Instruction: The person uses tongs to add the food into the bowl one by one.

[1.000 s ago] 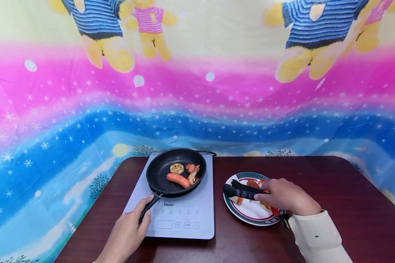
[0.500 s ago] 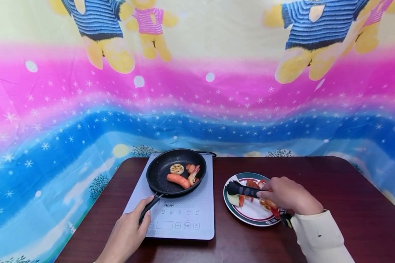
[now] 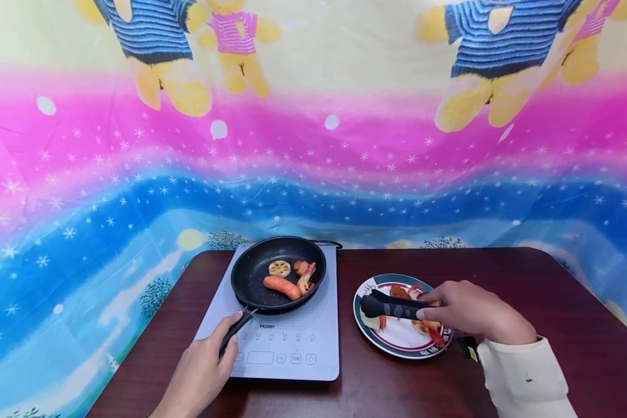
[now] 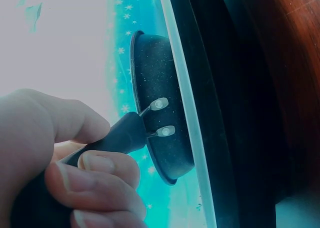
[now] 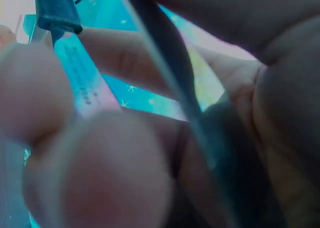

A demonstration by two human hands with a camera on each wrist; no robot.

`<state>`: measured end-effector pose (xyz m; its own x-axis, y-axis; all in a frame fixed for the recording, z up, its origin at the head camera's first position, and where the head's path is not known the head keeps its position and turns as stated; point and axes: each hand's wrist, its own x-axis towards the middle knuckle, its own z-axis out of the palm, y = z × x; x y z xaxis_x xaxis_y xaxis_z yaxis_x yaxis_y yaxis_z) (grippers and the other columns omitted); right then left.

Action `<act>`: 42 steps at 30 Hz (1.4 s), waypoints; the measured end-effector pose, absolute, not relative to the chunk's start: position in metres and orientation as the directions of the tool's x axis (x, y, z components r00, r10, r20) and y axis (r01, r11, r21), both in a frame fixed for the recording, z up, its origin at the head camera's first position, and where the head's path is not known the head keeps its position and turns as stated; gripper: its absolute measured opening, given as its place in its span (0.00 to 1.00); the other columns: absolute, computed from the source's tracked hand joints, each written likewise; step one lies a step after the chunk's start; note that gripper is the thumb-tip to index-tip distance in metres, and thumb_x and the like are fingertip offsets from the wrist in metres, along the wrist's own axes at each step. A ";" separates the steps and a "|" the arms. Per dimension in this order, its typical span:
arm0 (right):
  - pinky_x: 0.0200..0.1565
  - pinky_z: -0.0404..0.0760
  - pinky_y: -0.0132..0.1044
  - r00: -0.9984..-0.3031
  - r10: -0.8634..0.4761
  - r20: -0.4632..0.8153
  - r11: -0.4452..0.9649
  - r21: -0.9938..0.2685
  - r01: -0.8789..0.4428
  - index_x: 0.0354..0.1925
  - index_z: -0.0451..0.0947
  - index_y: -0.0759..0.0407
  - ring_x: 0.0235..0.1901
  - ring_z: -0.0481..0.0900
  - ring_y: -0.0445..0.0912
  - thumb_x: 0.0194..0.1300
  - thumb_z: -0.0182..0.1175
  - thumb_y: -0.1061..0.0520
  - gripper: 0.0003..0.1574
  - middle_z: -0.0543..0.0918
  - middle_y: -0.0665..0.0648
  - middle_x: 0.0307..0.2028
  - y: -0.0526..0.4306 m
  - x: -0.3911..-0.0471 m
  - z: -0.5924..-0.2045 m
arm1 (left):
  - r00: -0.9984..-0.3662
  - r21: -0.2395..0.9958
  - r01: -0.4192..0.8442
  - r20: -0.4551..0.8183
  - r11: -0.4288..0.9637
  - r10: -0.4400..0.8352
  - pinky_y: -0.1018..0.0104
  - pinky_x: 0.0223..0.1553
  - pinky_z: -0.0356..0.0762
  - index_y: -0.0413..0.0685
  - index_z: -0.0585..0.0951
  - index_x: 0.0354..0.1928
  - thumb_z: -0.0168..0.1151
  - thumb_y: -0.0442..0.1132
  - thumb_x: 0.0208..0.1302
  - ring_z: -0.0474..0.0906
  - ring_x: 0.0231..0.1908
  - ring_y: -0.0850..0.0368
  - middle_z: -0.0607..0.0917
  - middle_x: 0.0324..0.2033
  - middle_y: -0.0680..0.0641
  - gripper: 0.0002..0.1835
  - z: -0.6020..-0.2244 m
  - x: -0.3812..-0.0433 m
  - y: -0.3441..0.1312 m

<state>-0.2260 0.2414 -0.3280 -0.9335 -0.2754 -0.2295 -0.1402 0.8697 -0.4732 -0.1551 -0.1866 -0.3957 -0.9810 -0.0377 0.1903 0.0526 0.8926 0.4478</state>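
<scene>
My left hand point(image 3: 201, 363) grips the handle point(image 4: 117, 135) of a black frying pan point(image 3: 253, 290). In the pan are a sausage point(image 3: 282, 287), a lotus root slice point(image 3: 279, 267) and reddish shrimp-like pieces point(image 3: 305, 276). On the right, my right hand point(image 3: 475, 310) holds black-tipped tongs point(image 3: 394, 309), their heads pointing left over a plate point(image 3: 397, 338) with a green rim. Nothing shows between the heads. Beneath them lie a pale yellow slice point(image 3: 371, 321) and several reddish-orange food pieces point(image 3: 431, 331). The right wrist view shows the metal tong arms point(image 5: 82, 78) close up among the fingers.
The pan rests on a white induction cooker point(image 3: 271, 371) with a touch panel. A black cord point(image 3: 331, 242) runs behind it. All stand on a dark red-brown table point(image 3: 386, 386), and a colourful printed cloth point(image 3: 313, 145) hangs beyond its back edge.
My right hand has moved a little to the right, and the tongs have shifted with it over the plate. Their heads are closer together than a second ago. My left hand and the pan stay put.
</scene>
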 end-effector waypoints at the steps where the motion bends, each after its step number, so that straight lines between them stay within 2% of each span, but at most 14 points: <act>1: 0.24 0.72 0.41 -0.933 -0.274 -0.234 0.875 -0.464 -0.140 0.51 0.84 0.51 0.21 0.72 0.46 0.56 0.68 0.41 0.27 0.79 0.55 0.28 0.242 -0.226 -0.328 | -0.981 0.449 0.052 0.189 0.892 -0.038 0.65 0.20 0.60 0.63 0.72 0.65 0.55 0.41 0.70 0.59 0.13 0.60 0.68 0.12 0.55 0.23 -0.396 -0.155 -0.187; 4: 0.30 0.74 0.42 -0.930 -0.282 -0.235 0.890 -0.426 -0.162 0.53 0.83 0.52 0.31 0.76 0.46 0.54 0.69 0.39 0.31 0.83 0.57 0.41 0.242 -0.228 -0.327 | -0.982 0.447 0.049 0.185 0.893 -0.040 0.65 0.20 0.60 0.63 0.72 0.65 0.55 0.41 0.70 0.59 0.13 0.60 0.67 0.12 0.55 0.23 -0.396 -0.155 -0.187; 6: 0.32 0.75 0.43 -0.931 -0.276 -0.239 0.899 -0.406 -0.162 0.53 0.83 0.52 0.37 0.76 0.45 0.52 0.70 0.39 0.33 0.83 0.56 0.46 0.241 -0.229 -0.327 | -0.982 0.446 0.048 0.186 0.894 -0.040 0.65 0.20 0.60 0.63 0.72 0.65 0.55 0.41 0.70 0.59 0.13 0.59 0.67 0.12 0.55 0.23 -0.396 -0.155 -0.187; 12: 0.31 0.74 0.43 -0.935 -0.262 -0.240 0.918 -0.359 -0.166 0.52 0.83 0.53 0.36 0.74 0.46 0.51 0.71 0.39 0.33 0.82 0.53 0.42 0.234 -0.229 -0.328 | -0.981 0.444 0.050 0.191 0.894 -0.040 0.65 0.20 0.60 0.63 0.72 0.65 0.55 0.41 0.70 0.58 0.13 0.60 0.67 0.11 0.55 0.23 -0.395 -0.156 -0.186; 21: 0.37 0.77 0.47 -0.934 -0.269 -0.237 0.931 -0.314 -0.189 0.50 0.84 0.54 0.38 0.75 0.46 0.54 0.69 0.40 0.29 0.83 0.53 0.42 0.229 -0.229 -0.330 | -0.981 0.444 0.055 0.191 0.894 -0.035 0.64 0.20 0.60 0.63 0.72 0.65 0.55 0.41 0.70 0.59 0.13 0.60 0.68 0.11 0.55 0.23 -0.395 -0.155 -0.186; 29: 0.28 0.68 0.41 -0.925 -0.296 -0.239 0.913 -0.357 -0.200 0.35 0.84 0.48 0.27 0.71 0.45 0.60 0.66 0.44 0.11 0.77 0.51 0.25 0.228 -0.228 -0.333 | -0.981 0.447 0.053 0.189 0.893 -0.036 0.65 0.19 0.60 0.64 0.72 0.65 0.55 0.41 0.70 0.59 0.12 0.60 0.67 0.11 0.55 0.23 -0.395 -0.155 -0.186; 34: 0.27 0.66 0.40 -0.920 -0.321 -0.226 0.895 -0.390 -0.216 0.31 0.83 0.49 0.23 0.69 0.45 0.63 0.64 0.48 0.08 0.73 0.52 0.21 0.231 -0.229 -0.335 | -0.982 0.448 0.049 0.186 0.893 -0.040 0.65 0.19 0.60 0.64 0.72 0.65 0.55 0.41 0.70 0.58 0.12 0.60 0.67 0.11 0.55 0.23 -0.395 -0.155 -0.186; 38: 0.25 0.65 0.39 -0.916 -0.341 -0.212 0.887 -0.395 -0.239 0.27 0.81 0.50 0.20 0.67 0.44 0.65 0.62 0.51 0.10 0.70 0.51 0.18 0.232 -0.230 -0.337 | -0.982 0.447 0.046 0.184 0.893 -0.042 0.65 0.19 0.60 0.64 0.72 0.65 0.55 0.41 0.70 0.58 0.12 0.60 0.67 0.11 0.55 0.22 -0.395 -0.156 -0.186; 42: 0.25 0.65 0.38 -0.913 -0.348 -0.212 0.884 -0.397 -0.245 0.27 0.82 0.50 0.19 0.66 0.44 0.66 0.61 0.51 0.11 0.69 0.50 0.17 0.233 -0.231 -0.338 | -0.983 0.448 0.046 0.177 0.893 -0.039 0.65 0.18 0.60 0.64 0.71 0.65 0.54 0.41 0.70 0.59 0.12 0.60 0.67 0.11 0.55 0.23 -0.395 -0.155 -0.186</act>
